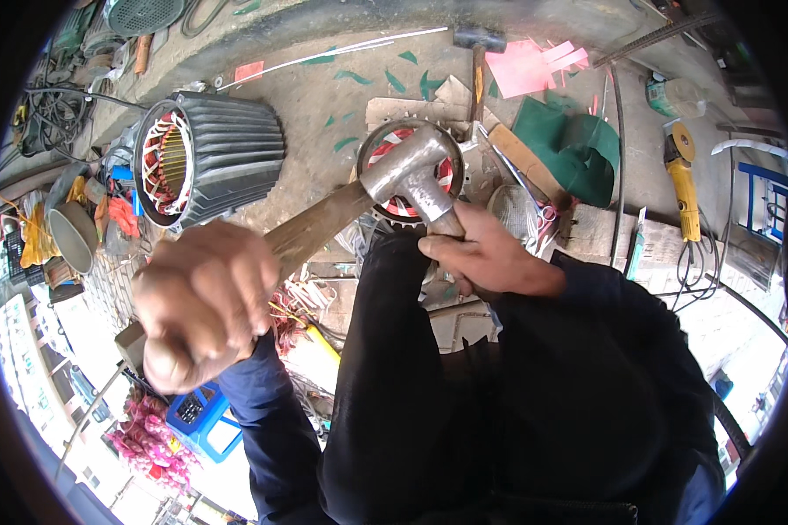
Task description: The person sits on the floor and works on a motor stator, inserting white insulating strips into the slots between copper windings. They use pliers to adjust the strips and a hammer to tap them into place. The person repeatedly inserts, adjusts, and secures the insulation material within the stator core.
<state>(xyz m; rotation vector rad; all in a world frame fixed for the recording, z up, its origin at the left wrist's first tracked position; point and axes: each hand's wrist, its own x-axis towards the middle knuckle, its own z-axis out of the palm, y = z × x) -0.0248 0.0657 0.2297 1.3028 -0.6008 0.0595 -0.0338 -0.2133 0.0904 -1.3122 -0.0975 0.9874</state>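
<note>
My right hand [495, 254] is closed round the short wooden handle of a metal hammer [407, 166]. The hammer's head lies across the view, over a round stator [398, 217] with red and white windings. My left hand [206, 297], blurred by motion, is closed in a fist round a thick wooden stick [324, 223]. The stick's upper end meets the left face of the hammer head in view; I cannot tell whether they touch. A squared end shows below the left fist. The stator stands on the ground just beyond my knee, partly hidden by the hammer.
A finned grey motor housing [232, 149] with copper windings lies at left. Ahead lies another hammer [479, 70], near pink sheets [534, 66], green sheet [573, 144] and green scraps. A yellow angle grinder [685, 179] is at right; a blue stool [208, 420] is at lower left.
</note>
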